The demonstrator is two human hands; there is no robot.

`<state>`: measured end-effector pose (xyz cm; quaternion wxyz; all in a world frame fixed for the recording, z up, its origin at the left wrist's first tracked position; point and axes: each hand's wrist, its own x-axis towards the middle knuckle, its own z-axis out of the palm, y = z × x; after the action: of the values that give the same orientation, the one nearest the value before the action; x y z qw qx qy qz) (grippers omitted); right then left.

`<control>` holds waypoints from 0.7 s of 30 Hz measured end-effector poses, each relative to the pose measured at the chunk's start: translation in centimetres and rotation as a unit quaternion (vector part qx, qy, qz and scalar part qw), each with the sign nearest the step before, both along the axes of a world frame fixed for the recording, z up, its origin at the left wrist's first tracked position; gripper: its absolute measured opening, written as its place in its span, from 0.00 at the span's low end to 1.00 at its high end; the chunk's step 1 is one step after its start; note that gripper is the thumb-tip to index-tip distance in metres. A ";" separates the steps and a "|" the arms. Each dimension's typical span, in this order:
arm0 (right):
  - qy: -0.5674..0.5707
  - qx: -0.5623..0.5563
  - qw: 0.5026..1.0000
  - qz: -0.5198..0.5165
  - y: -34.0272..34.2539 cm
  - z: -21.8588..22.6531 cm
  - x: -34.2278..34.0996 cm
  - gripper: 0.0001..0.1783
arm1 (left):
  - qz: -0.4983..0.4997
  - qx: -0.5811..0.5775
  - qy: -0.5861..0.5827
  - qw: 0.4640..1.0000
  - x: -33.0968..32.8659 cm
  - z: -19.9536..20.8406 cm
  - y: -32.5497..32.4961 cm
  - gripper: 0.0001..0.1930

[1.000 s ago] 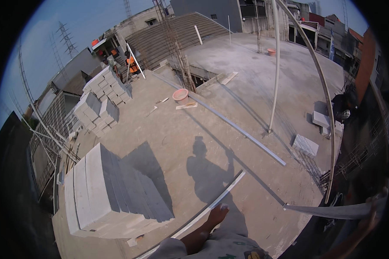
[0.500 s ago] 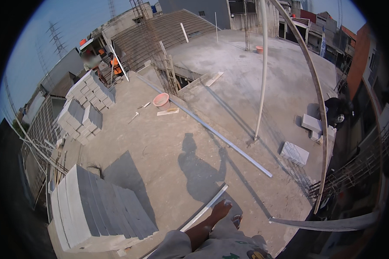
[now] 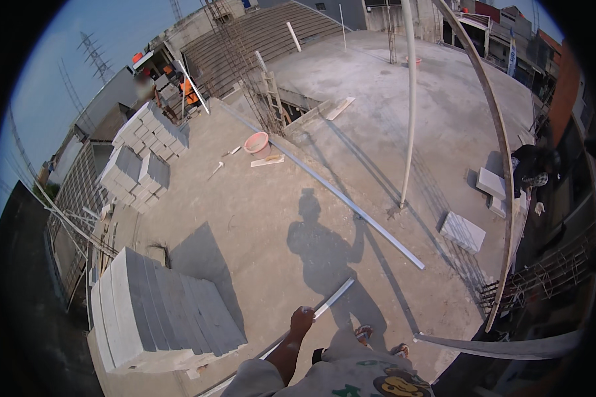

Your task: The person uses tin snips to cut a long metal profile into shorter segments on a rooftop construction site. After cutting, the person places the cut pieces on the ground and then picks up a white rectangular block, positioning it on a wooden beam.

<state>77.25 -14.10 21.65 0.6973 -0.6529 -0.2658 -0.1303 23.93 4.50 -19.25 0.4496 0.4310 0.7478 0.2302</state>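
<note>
My left hand (image 3: pixel 302 319) is closed around a pale, straight metal bar (image 3: pixel 336 296) running diagonally from the lower edge. The bar's far end shows beyond my fist; my forearm hides part of the rest. My right hand is outside the picture, though my shadow (image 3: pixel 321 255) shows a raised arm meeting a pole's shadow. A pale pole (image 3: pixel 496 346) bends across the lower right, one end near the concrete. Left of my arm stands a row of grey-white blocks (image 3: pixel 169 311). My sandalled feet (image 3: pixel 363 334) are just below the bar's end.
A long metal bar (image 3: pixel 351 205) lies ahead beside a pink bucket (image 3: pixel 257 143) and hand tools (image 3: pixel 216 170). Block stacks (image 3: pixel 136 175) stand left. An upright white pole (image 3: pixel 409 119) and loose block (image 3: pixel 463 231) are right. People work far left (image 3: pixel 189 92) and right (image 3: pixel 533 165).
My left hand has drawn back from beyond the bar's end side and closed on the bar. The view has shifted slightly left, and both feet now show.
</note>
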 end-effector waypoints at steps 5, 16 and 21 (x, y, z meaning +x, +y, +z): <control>-0.008 0.008 1.000 0.014 -1.0 -0.2 3.1 0.24 | 0.023 -0.066 -0.033 0.997 3.4 -2.6 -6.0 0.17; -0.007 0.005 1.000 0.022 -4.0 -0.7 9.7 0.26 | -0.211 -0.049 0.010 0.976 17.0 0.9 -5.0 0.24; -0.013 0.003 1.000 0.014 -6.2 -0.3 11.3 0.26 | -0.156 -0.039 0.037 0.986 15.8 -1.9 -7.4 0.24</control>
<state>88.60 -20.30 21.39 0.6973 -0.6455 -0.2833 -0.1298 39.73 -2.91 -21.10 0.4682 0.5331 0.6958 0.1115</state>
